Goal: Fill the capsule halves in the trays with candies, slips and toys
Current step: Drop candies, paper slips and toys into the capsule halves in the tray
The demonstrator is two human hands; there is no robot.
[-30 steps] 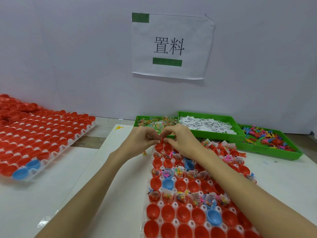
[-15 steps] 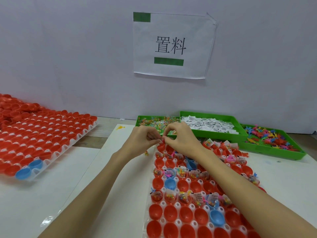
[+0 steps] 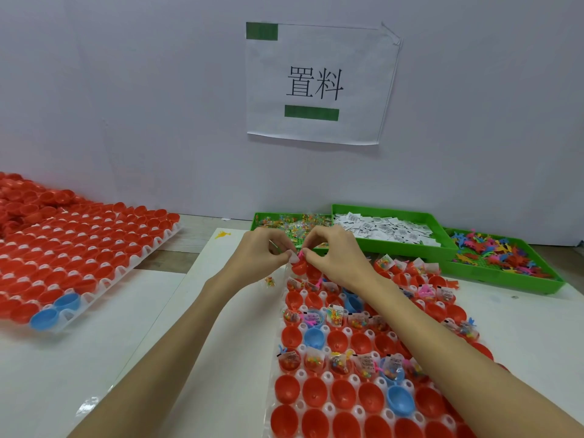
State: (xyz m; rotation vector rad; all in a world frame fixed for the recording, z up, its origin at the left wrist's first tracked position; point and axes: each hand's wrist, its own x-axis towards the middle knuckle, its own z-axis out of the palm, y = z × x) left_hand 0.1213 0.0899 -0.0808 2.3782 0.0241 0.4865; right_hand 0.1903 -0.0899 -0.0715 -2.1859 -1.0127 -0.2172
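Left hand (image 3: pixel 259 252) and right hand (image 3: pixel 335 254) together pinch a small pink toy (image 3: pixel 301 255) over a red capsule half (image 3: pixel 298 266); light, likely bendy, best held by fingertips.

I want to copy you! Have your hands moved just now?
No. The left hand, pinching a slip, and right hand, pinching a pink toy, stay over the same red capsule half before the green candy tray.
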